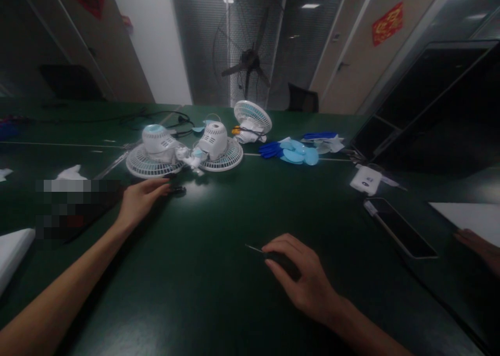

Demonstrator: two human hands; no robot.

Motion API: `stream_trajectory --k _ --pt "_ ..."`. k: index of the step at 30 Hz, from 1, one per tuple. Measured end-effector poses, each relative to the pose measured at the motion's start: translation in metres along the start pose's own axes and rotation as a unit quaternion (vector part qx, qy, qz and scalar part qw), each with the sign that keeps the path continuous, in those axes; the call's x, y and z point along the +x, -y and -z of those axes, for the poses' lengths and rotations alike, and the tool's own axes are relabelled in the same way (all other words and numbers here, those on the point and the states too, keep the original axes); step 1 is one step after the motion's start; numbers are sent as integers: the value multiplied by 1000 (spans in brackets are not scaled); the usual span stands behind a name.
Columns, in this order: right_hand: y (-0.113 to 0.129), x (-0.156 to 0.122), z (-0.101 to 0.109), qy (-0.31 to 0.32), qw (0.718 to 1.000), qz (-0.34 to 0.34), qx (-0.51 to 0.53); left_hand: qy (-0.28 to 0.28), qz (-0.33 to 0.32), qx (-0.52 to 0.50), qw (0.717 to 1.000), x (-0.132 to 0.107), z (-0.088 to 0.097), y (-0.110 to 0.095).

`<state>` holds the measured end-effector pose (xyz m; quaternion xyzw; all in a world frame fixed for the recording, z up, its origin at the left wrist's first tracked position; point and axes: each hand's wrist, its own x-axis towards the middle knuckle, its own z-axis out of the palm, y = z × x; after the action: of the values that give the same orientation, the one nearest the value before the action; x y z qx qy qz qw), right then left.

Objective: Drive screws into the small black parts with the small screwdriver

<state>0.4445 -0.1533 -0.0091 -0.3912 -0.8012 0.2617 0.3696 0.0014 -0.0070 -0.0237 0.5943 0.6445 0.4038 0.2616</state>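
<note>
My right hand (299, 272) is closed around the dark handle of a screwdriver (283, 265), its thin metal shaft pointing left above the green table. Further off on the left, my left hand (142, 199) reaches forward with its fingertips pinched at a small black part (178, 191), whose kind is too blurred to tell. Just beyond that hand, two white fans lie face down: the left fan (156, 152) and the middle fan (216, 145). Behind them a third fan (252, 121) leans with its grille tilted up.
Blue gloves (270, 149) lie beside light-blue round pieces (299, 151). A phone (402, 228) and a white box (366, 180) are on the right. Another person's hand (478, 246) rests by a white sheet (469, 215). Cables (172, 119) run across the back left.
</note>
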Motion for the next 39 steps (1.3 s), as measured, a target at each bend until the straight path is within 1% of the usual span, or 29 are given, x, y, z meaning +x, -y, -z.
stream_trajectory --k 3,5,8,11,14,21,28,32,35,37,39 --pt "0 0 1 8 1000 -3 0 2 -9 0 1000 0 -1 -1" --pt "0 0 1 15 1000 -10 1 12 -36 18 999 1 -1 -3" --pt "0 0 1 10 1000 -12 -2 42 -77 50 995 1 -2 -8" --pt "0 0 1 6 1000 -11 -5 74 -60 64 993 0 -3 -12" --pt "0 0 0 7 1000 -13 -2 89 -42 77 992 -1 -3 -15" --pt "1 1 0 6 1000 -6 -2 92 -49 72 992 0 -4 -14" --pt "0 1 -1 7 1000 -7 -7 95 -20 77 992 -2 -6 -20" --pt "1 0 -1 8 1000 -8 -13 93 -20 96 991 1 -4 -17" --pt "2 1 -1 9 1000 -11 -17 95 -39 105 989 2 -3 -15" --pt "2 2 -1 10 1000 -7 -19 126 -64 95 985 -3 -9 -19" --pt "2 3 -1 16 1000 -2 -21 192 -100 75 973 -16 -22 -32"
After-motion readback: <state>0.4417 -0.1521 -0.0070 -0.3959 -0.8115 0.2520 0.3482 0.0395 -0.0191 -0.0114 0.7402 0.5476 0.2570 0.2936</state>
